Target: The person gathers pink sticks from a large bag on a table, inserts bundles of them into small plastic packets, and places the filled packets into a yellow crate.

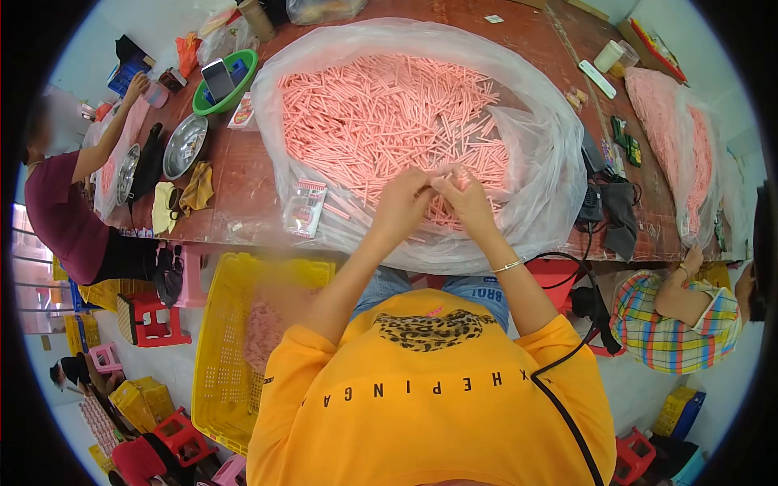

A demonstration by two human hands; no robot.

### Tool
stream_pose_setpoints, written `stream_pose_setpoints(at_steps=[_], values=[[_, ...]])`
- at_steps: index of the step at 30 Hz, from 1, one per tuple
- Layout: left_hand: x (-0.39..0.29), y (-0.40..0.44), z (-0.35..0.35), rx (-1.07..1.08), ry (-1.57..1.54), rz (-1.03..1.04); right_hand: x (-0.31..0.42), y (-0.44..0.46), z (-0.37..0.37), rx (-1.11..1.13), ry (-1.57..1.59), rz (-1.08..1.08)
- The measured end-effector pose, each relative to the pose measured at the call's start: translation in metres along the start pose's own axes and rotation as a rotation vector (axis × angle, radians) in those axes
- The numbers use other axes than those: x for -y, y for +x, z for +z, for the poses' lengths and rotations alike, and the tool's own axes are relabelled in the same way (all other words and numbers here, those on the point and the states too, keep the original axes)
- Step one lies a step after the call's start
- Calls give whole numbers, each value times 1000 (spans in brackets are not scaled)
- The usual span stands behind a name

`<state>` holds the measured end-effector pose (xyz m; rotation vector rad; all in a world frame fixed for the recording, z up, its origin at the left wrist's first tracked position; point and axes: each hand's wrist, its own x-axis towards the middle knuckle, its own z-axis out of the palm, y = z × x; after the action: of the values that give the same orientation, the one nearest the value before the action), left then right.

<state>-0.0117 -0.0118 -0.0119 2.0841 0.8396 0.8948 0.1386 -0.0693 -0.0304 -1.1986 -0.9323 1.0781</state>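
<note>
A large translucent plastic bag point(551, 154) lies spread open on the table, full of short thin pink sticks point(373, 113). My left hand point(403, 198) and my right hand point(468, 204) are close together over the near part of the pile. Their fingers are closed and pinched, with pale, see-through material between them too small to make out. On the bag's near left edge lies a small printed clear packet point(305, 208). A few loose pink sticks point(336, 206) are beside it.
Below the table's edge at left stands a yellow crate point(223, 340) with pink contents. A green basin point(243, 61) and a metal bowl point(185, 146) are at left. Co-workers sit at left point(69, 211) and right point(677, 320). Another bag of pink sticks point(660, 113) lies right. A black cable point(559, 368) crosses my right arm.
</note>
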Motion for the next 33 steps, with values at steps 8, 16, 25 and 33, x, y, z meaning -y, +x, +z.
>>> stream_pose_setpoints(at_steps=[8,16,25,33], values=[[-14,-7,-15,-122,-170,-18,-1,4,4,-60,-367,-506],[-7,-20,-11,9,-152,138,-1,-18,8,64,-103,-151],[-30,-38,-6,95,275,419,-25,-24,9,20,-344,-215],[18,-43,-32,-125,283,132,-23,-17,5,-30,42,10]])
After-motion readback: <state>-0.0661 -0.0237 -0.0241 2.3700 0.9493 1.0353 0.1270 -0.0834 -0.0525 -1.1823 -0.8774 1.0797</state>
